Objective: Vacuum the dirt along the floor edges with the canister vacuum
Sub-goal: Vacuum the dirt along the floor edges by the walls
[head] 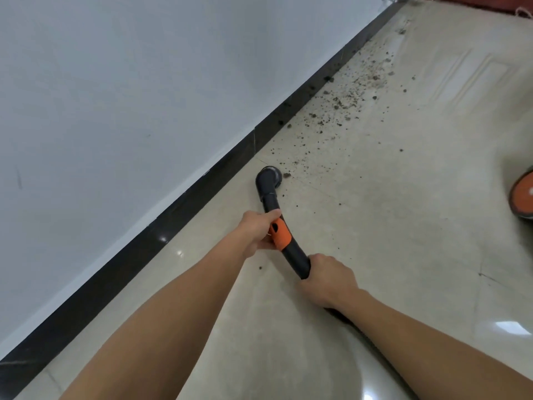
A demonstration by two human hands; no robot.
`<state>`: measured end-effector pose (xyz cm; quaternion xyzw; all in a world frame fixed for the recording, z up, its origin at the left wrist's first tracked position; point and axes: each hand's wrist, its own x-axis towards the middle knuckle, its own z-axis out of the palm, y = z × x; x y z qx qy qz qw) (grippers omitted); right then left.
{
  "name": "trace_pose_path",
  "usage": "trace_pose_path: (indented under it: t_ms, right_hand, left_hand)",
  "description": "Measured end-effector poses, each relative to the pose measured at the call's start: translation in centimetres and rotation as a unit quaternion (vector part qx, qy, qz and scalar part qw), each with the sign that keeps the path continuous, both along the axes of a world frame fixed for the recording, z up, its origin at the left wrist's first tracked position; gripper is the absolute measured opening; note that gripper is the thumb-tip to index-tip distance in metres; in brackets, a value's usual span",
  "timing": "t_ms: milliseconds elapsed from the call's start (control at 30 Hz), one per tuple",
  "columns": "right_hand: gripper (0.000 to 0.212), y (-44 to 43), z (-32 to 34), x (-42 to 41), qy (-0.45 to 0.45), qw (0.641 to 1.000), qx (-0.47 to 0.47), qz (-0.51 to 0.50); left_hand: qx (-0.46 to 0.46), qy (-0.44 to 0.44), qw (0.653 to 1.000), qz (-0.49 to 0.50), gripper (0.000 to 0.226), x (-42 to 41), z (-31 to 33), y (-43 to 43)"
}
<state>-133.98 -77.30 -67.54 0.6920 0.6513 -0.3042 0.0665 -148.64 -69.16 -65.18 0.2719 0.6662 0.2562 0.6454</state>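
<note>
On the left, a white wall [115,96] meets the floor [403,226] at a dark skirting board [202,186] that runs from near left to far right. The left hand [259,232] is wrapped round the black vacuum tube [294,252] at its orange collar [281,233], with the thumb lying along the top. The round nozzle [269,176] at the tube's far end sits on the floor just beside the skirting.

Just right of the nozzle lies 1 clump [286,175], and beyond it the dirt [346,99] spreads along the edge to the far right, thickest in the middle of that run. The right hand [328,280] grips the near end of the tube, fingers curled round it.

The floor edge nearer than the nozzle looks almost clean, apart from 1 speck [260,267] under the tube. I judge the job to be well under half done, with the whole far strip left to clean. An orange and black thing [523,194] shows at the right edge; I cannot tell what it is.
</note>
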Motion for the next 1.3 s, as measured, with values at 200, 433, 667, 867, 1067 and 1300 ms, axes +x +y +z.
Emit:
trace_pose_path:
  t_ms: [200,433,667,867,1067,1300]
  right_hand:
    - [0.019,1.9,-0.4,1.2,-0.015,0.998,0.031,-0.054]
    - [0.024,-1.7,-0.1,0.0,0.015,1.0,-0.007,0.025]
    - [0.026,-8.3,-0.8,-4.7,0.03,0.997,-0.007,0.077]
    - [0.024,-4.6,1.0,0.3,-0.002,0.999,-0.016,-0.044]
    - [0.022,-5.8,1.6,0.3,0.033,0.998,-0.057,0.009]
    - [0.026,-3.7,1.0,-3.9,0.026,0.995,-0.028,0.087]
  left_hand:
    - [0.034,0.011,0.999,-0.016,0.045,2.9,-1.0,3.4]
    - [0.015,0.015,0.999,-0.04,0.036,-1.7,-1.2,-1.3]
    - [0.017,0.008,1.0,0.002,0.026,-7.2,-1.3,-9.5]
    - [0.044,-0.03,0.999,-0.009,0.024,0.7,-0.7,-4.1]
    - [0.016,-0.016,0.999,-0.023,0.029,-1.4,-0.1,-5.8]
    - [0.048,-0.005,0.997,0.065,0.031,-6.4,-1.2,-6.3]
